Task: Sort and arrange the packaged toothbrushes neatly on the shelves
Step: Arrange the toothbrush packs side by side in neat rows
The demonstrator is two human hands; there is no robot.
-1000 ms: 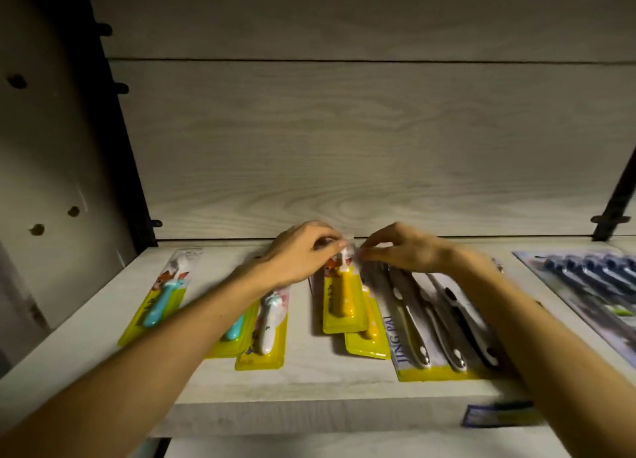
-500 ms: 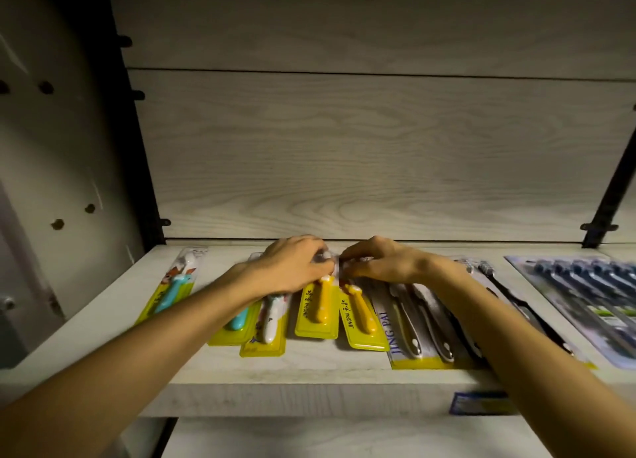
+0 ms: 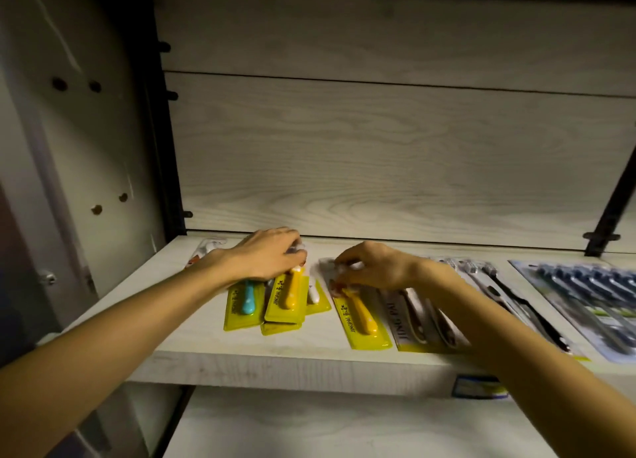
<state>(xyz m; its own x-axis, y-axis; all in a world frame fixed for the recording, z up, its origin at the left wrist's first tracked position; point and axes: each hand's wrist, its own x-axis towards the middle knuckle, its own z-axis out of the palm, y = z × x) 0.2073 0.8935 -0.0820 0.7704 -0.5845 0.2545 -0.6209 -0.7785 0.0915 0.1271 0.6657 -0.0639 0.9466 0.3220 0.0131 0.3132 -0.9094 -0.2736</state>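
Yellow-carded toothbrush packs lie on a pale wood shelf (image 3: pixel 241 358). My left hand (image 3: pixel 268 256) rests palm down on the tops of an overlapping pile: a blue-brush pack (image 3: pixel 242 304), an orange-brush pack (image 3: pixel 287 299) on top, and a white-brush pack (image 3: pixel 315 296) partly beneath. My right hand (image 3: pixel 370 268) pinches the top end of a separate orange-brush pack (image 3: pixel 361 316) lying at a slant. Another pack (image 3: pixel 206 251) shows at the far left, mostly hidden by my left forearm.
A wide multi-brush pack (image 3: pixel 413 327) labelled JING PAI lies under my right forearm. Dark-handled brushes (image 3: pixel 509 296) and a blue multipack (image 3: pixel 585 302) fill the right of the shelf. A price label (image 3: pixel 478 387) sits on the front edge. A lower shelf (image 3: pixel 309 430) shows below.
My left hand slid one orange-brush pack left onto the blue and white packs, making a pile. My right hand and its orange-brush pack now lie apart from that pile, a gap between.
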